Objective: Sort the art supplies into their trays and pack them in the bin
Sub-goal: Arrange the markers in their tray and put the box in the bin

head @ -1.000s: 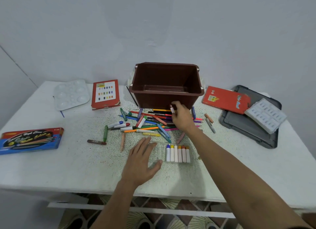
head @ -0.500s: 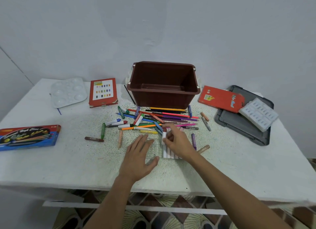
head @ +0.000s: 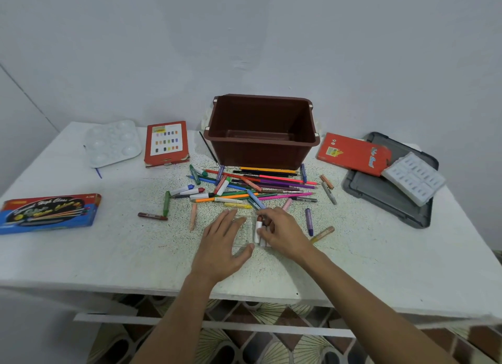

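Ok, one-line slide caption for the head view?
Right hand pinches a brown crayon at the clear tray, left hand flat on it; loose pens lie before the empty bin.

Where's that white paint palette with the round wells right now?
In the head view, the white palette lies near the far left corner of the table, just left of the red box with the colour swatches.

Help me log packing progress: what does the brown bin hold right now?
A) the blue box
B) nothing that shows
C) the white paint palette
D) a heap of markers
B: the brown bin shows only its bare floor inside, and the markers and pencils lie loose on the table in front of it.
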A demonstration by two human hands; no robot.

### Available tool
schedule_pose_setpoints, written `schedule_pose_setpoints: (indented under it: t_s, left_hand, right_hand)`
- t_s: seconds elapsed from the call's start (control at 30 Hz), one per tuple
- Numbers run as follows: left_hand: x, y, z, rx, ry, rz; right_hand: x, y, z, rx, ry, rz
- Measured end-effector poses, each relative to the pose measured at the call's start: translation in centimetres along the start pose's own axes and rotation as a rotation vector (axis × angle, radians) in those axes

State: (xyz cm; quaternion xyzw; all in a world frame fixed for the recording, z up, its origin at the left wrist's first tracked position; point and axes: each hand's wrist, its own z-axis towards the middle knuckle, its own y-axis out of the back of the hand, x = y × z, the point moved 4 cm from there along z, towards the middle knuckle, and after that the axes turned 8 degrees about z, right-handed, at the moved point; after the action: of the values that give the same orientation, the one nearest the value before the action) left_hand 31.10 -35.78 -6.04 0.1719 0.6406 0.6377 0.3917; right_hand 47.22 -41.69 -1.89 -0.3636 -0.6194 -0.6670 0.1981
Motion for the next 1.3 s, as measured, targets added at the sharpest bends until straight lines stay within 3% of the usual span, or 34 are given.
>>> schedule_pose_setpoints:
  t_s: [0.5,0.7,0.83,1.3]
  left_hand:
    - [-0.2,0.0,0.0,0.009,0.007,0.031]
    - [-0.1,0.0,0.0,0.014,0.012,0.028]
    - [-0.1,-0.2,-0.1,0.017,0.007,0.003]
    - [0.2,-0.2,-0.1,-0.084,0.03,-0.096]
  right_hand:
    - [-0.2,-2.2,-0.9,0.01,0.097,-0.293]
    - [-0.5,-1.3,-2.5,-0.118,0.186,-0.202]
    - [-1.3,-0.3,-4.0,-0.271,0.251,-0.274]
    - [-4.5,-1.2,-6.5,-0.264,0.269,-0.413]
